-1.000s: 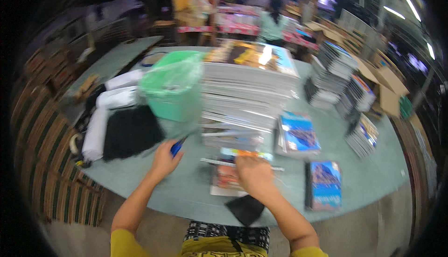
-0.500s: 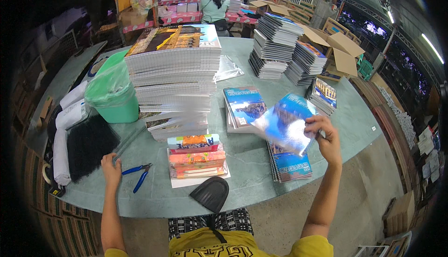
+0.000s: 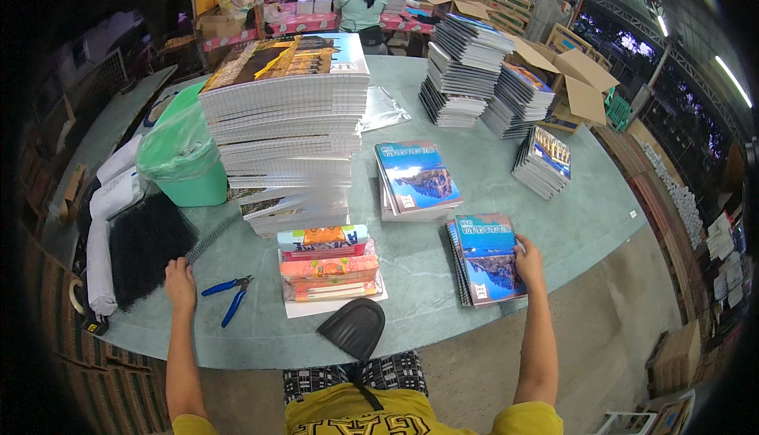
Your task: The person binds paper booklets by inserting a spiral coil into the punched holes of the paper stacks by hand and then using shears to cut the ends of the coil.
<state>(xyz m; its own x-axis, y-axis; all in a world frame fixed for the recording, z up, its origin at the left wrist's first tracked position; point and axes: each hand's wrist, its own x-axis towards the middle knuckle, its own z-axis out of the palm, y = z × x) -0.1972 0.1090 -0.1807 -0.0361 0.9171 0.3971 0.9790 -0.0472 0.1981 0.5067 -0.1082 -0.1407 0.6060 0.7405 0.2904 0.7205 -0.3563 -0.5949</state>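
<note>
My right hand (image 3: 528, 263) is closed on the right edge of a spiral-bound notebook (image 3: 494, 257) with a blue coastal cover, which lies flat on a small stack of the same kind. At the left, my left hand (image 3: 180, 278) rests on the table with its fingers closed at the near end of a dark spiral binding coil (image 3: 213, 239). Blue-handled cutting pliers (image 3: 229, 294) lie spread just right of that hand. A pile of black binding coils (image 3: 154, 249) is beside it on the other side. Another stack of blue-covered booklets (image 3: 419, 178) sits farther back.
A tall stack of calendars or books (image 3: 288, 119) rises at centre-left beside a green lined bin (image 3: 198, 174). Colourful packets (image 3: 328, 273) and a black pad (image 3: 356, 330) lie in front. Notebook stacks (image 3: 466, 71) and open cartons (image 3: 581, 87) stand back right. A person (image 3: 364, 8) sits beyond.
My right hand has brought the raised blue notebook down and squared it on the near stack. My left hand has stayed by the coil, shifting slightly with the view.
</note>
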